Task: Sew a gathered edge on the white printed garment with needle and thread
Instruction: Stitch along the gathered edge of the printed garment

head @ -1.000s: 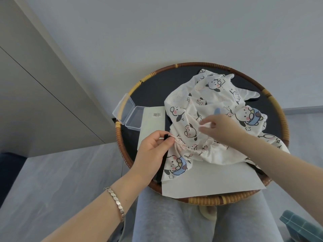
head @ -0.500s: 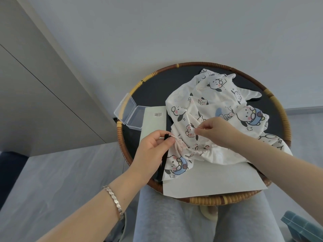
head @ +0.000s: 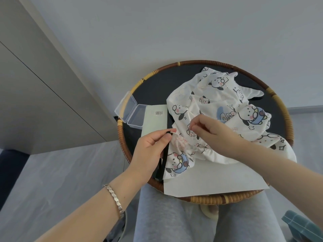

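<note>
The left-hand fingers (head: 168,135) pinch the gathered edge of the white garment printed with cartoon dogs (head: 218,100), just left of frame centre. The left hand (head: 151,151) overlaps a black strip (head: 163,165). The right-hand fingers (head: 192,127) are curled, tips closed together against the garment; whether they hold anything cannot be told. The right hand (head: 214,135) rests over the fabric. The garment lies in the centre-right of the frame on a round woven rattan tray (head: 209,199), partly over a white paper sheet (head: 209,179). A clear plastic box (head: 130,110) sits open at the tray's left rim.
</note>
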Available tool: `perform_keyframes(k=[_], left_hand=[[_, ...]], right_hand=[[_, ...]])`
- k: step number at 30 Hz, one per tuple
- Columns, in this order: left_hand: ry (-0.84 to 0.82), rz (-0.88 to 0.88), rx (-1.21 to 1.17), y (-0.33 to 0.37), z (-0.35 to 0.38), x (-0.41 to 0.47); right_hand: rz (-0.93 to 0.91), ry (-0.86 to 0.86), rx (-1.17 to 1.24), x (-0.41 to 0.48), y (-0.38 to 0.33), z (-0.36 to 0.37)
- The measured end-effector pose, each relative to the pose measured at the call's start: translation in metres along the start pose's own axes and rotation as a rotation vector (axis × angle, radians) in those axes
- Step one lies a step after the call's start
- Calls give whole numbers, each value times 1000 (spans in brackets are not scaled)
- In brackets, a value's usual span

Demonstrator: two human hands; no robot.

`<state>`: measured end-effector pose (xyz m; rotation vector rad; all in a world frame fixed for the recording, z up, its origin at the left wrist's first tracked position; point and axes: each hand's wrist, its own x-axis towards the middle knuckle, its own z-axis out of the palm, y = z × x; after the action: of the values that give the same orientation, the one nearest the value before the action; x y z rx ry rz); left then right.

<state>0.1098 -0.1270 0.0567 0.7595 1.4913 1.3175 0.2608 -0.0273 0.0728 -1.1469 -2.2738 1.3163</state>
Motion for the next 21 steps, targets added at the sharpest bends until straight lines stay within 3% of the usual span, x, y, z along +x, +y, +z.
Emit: perform_keyframes(k=[21], left_hand=[[49,-11,-3,-6,0,4]], right_hand=[[-65,-122,37,-2,-3,8]])
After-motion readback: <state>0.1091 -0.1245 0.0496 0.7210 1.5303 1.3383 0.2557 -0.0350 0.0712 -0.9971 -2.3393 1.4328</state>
